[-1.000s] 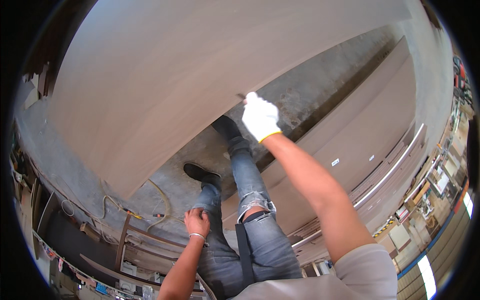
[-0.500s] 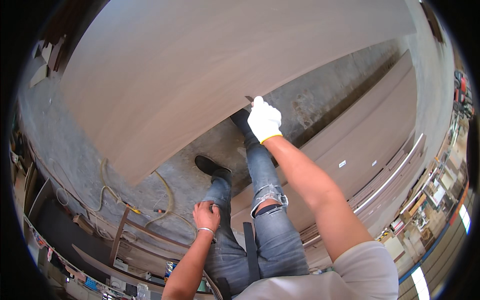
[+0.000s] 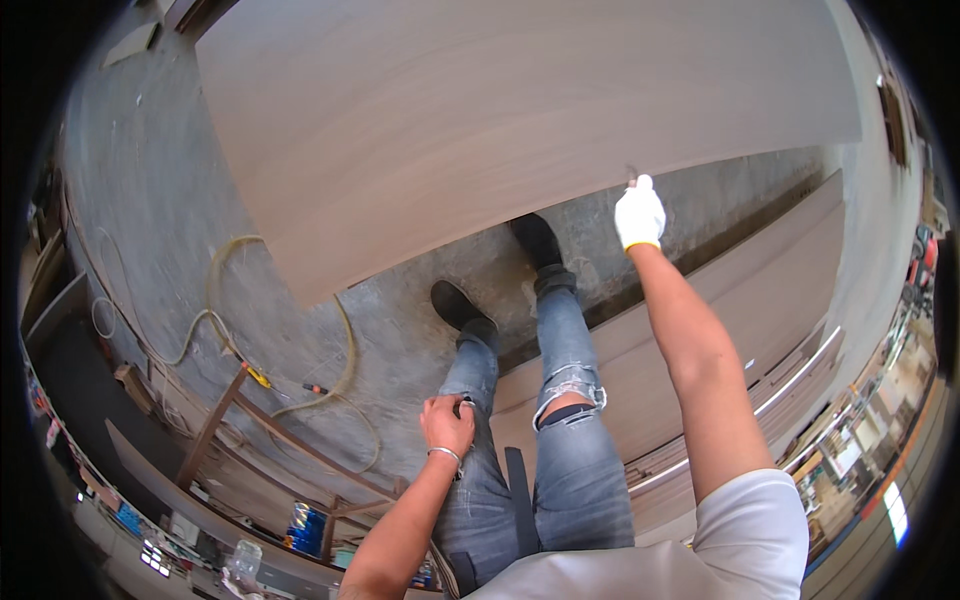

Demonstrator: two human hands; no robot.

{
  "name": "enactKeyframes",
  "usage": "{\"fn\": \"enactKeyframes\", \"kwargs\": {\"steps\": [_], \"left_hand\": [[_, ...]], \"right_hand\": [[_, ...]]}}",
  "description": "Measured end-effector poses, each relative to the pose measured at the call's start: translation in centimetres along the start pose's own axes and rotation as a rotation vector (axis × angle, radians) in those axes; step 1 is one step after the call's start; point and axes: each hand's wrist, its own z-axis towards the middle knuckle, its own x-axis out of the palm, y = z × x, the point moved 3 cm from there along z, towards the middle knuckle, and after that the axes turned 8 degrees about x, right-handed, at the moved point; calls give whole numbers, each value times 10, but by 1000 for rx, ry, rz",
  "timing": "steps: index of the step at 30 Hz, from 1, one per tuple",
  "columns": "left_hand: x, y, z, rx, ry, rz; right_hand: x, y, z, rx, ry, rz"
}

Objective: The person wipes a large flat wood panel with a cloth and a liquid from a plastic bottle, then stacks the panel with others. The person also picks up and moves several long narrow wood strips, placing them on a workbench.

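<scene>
My right hand (image 3: pixel 640 213), in a white knitted glove with a yellow cuff, is closed around a small dark blade-like tool (image 3: pixel 632 172). Its tip is smeared by motion and lies at the near edge of a large brown panel (image 3: pixel 520 130). The tool's handle is hidden in the glove. My bare left hand (image 3: pixel 447 424) rests on my left thigh with its fingers curled. Something small and dark (image 3: pixel 462 406) shows at its thumb side, too little to name. A bracelet circles that wrist.
Brown boards (image 3: pixel 700 300) lie stacked on the right. A yellowish hose (image 3: pixel 350 350) loops over the concrete floor (image 3: pixel 160 230) at left, near a yellow-handled tool (image 3: pixel 258 377). A wooden frame (image 3: pixel 290 435) stands lower left, with a blue can (image 3: pixel 306 527) beside it.
My right hand has moved right along the panel's near edge with the blade-like tool. My left hand stays on my thigh. The whole view has shifted.
</scene>
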Motion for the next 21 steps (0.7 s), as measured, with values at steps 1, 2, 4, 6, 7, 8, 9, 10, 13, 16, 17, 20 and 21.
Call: {"fn": "enactKeyframes", "kwargs": {"steps": [1,2,4,6,7,8,9,10,13,16,17,20,21], "left_hand": [[3,1,-2,1,-5,-17],[4,1,-7,-1,-10,-29],[12,3,-15,-35,-7,-60],[20,4,-23,-47,-18,-65],[25,3,-26,-41,-33,-56],[29,3,-32,-40,-46,-43],[32,2,-36,-15,-86,-54],[35,2,-43,-28,-69,-50],[41,1,-52,-26,-62,-38],[25,5,-56,7,-148,-52],[22,14,-60,-7,-180,-51],[16,52,-79,-67,-254,-58],[19,69,-88,-99,-269,-64]], "right_hand": [[7,7,-10,-26,16,-28],[13,16,-23,-50,36,-54],[22,40,-53,-95,80,-83],[29,61,-80,-91,98,-70],[31,71,-91,-104,112,-54],[34,79,-103,-116,132,-37],[36,88,-114,-150,115,-19],[39,97,-125,-144,130,-24],[47,118,-149,-138,209,-29],[56,134,-171,-201,242,-24],[58,140,-180,-223,239,-27],[67,163,-209,-285,256,-39],[70,173,-221,-308,279,-42]]}}
